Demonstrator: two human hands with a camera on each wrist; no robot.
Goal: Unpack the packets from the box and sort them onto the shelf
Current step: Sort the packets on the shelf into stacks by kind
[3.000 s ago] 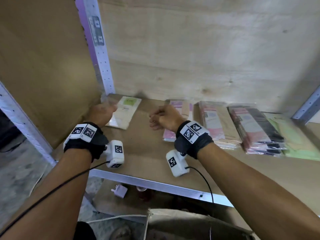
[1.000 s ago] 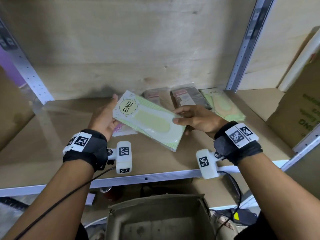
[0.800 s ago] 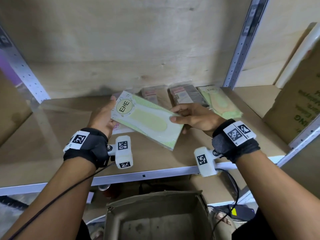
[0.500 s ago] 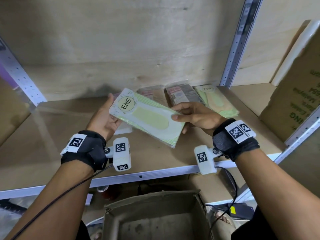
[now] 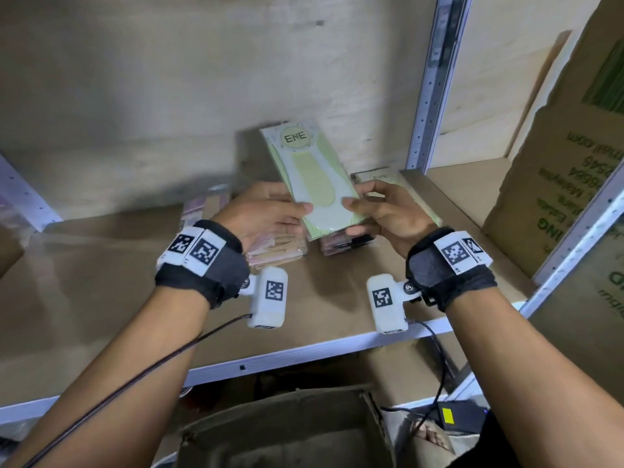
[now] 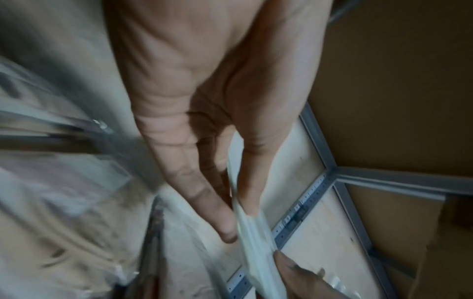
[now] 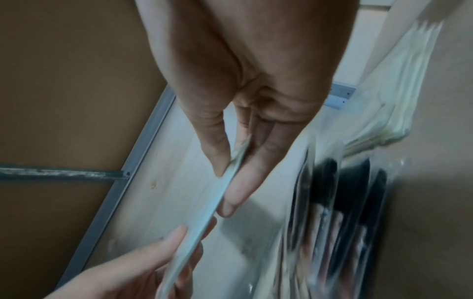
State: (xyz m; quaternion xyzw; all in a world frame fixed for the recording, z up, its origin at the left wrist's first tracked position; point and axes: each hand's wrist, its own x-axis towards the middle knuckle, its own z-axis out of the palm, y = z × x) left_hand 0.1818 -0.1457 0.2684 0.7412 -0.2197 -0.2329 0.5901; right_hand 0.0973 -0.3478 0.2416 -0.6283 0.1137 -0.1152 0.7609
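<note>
A pale green packet [image 5: 312,179] marked ENE is held above the shelf [image 5: 101,298], its label end pointing at the back wall. My left hand [image 5: 270,214] pinches its near left edge, thumb on top. My right hand [image 5: 381,211] pinches the near right edge. The left wrist view shows the packet [image 6: 253,232] edge-on between thumb and fingers; the right wrist view shows the same packet [image 7: 225,182] pinched likewise. Below it lie a beige stack [image 5: 277,251], a dark stack [image 5: 344,243] and a green stack [image 5: 391,179]. The open cardboard box [image 5: 287,430] sits below the shelf front.
A perforated metal upright [image 5: 429,96] stands just right of the stacks. A large printed carton [image 5: 570,170] fills the neighbouring bay on the right. More pinkish packets [image 5: 202,207] lie behind my left wrist. Cables and a foot show on the floor.
The green packet has turned from lying crosswise to pointing at the back wall and has moved right, over the stacks. Both hands slid to its near end. The view panned right.
</note>
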